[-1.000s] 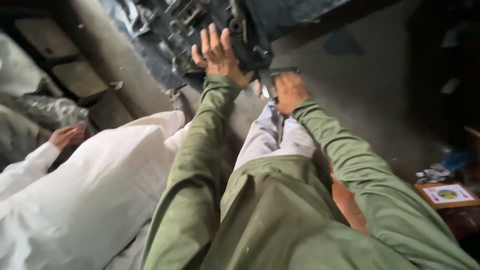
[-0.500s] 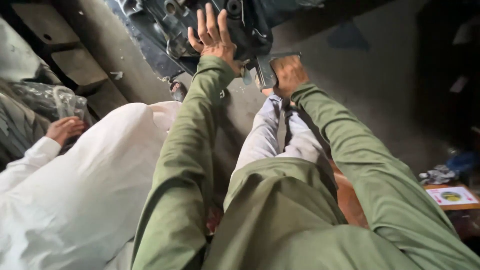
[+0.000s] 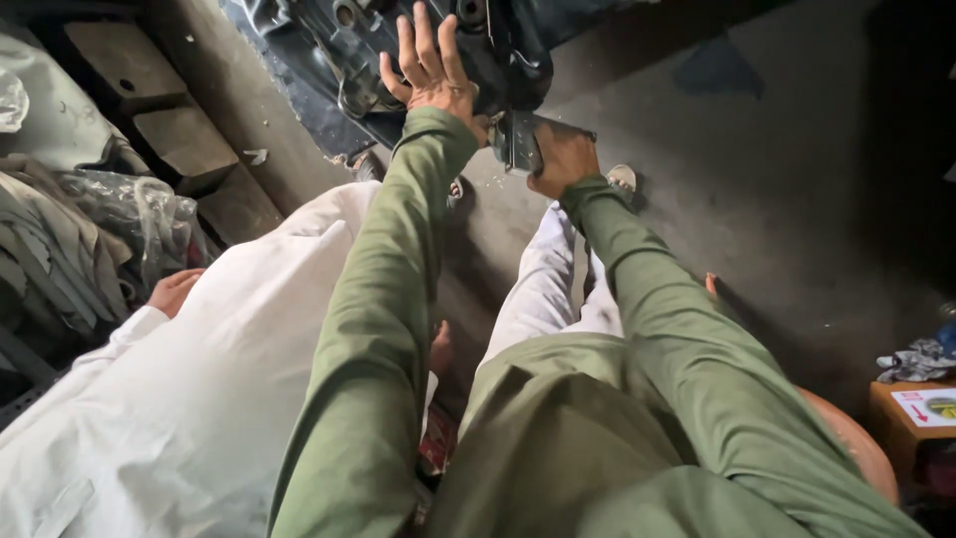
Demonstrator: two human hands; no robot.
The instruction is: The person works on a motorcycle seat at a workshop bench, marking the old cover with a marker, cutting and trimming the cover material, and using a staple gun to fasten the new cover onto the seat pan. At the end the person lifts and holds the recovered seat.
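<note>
Metal assembly [image 3: 418,50]: a dark, greasy machine part with brackets and round openings is seen lying on the concrete floor [image 3: 797,199] at the top of the view, just ahead of the person's knees.
Bracket [image 3: 513,139]: a flat grey metal piece is seen projecting from the lower right edge of the assembly, tilted toward the person.
Left hand [image 3: 428,70]: it is laid flat against the assembly with the fingers spread and extended upward; nothing is enclosed in it, and only pressing contact is shown.
Right hand [image 3: 563,154]: it is clenched around the lower end of the bracket, with the knuckles turned up; what lies inside the fist beyond the bracket cannot be told.
Sleeves: both arms are covered in olive green fabric and are stretched forward from the bottom of the view, the left one well above the right.
Trousers [image 3: 543,289]: pale fabric is seen between the two arms, over the person's legs.
Second person [image 3: 179,399]: a figure in white clothing is seated just beside the left arm; one hand [image 3: 174,291] of that person is rested near the left edge, well apart from the assembly.
Wooden blocks [image 3: 149,110]: several dark blocks are laid on the floor at upper left.
Plastic sheeting [image 3: 129,214]: crumpled clear wrap is piled beside the blocks.
Small box [image 3: 911,418]: a wooden box with a printed card is placed at the right edge.
</note>
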